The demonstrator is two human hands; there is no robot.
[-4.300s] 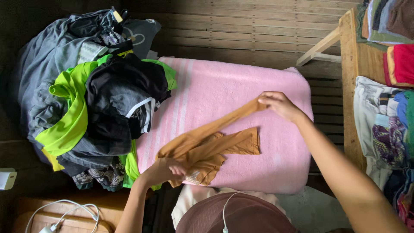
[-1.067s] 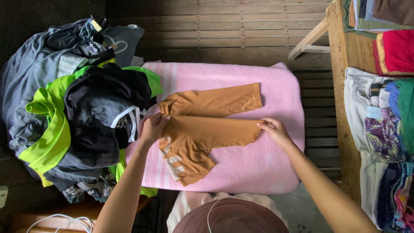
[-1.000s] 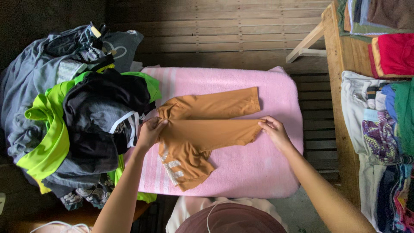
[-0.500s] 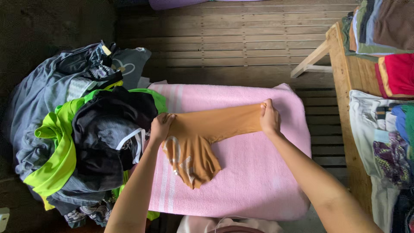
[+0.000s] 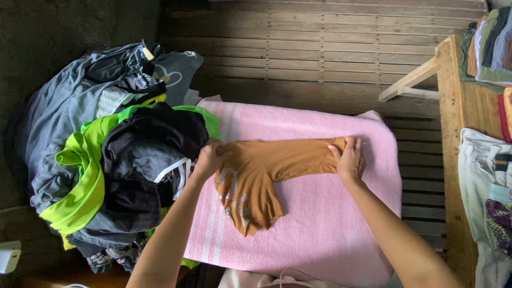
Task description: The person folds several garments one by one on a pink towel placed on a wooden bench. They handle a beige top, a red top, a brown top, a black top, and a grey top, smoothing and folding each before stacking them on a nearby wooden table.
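Observation:
A brown-orange garment [image 5: 266, 170] lies on a pink towel [image 5: 330, 224], its two long parts folded one over the other into a single strip. A flap with a pale print hangs down toward me at its left end. My left hand [image 5: 209, 158] pinches the left end of the strip, right beside the clothes pile. My right hand [image 5: 349, 158] presses flat on the strip's right end.
A heap of unfolded clothes [image 5: 117, 149], grey, lime green and black, sits left of the towel. A wooden bench [image 5: 461, 106] at the right carries stacks of folded clothes [image 5: 488, 176]. Slatted wooden floor [image 5: 309, 48] lies beyond. A white charger [image 5: 8, 256] is at the lower left.
The near long part has been folded up onto the far one. Both hands moved away from me with it and now rest on the stacked strip's ends.

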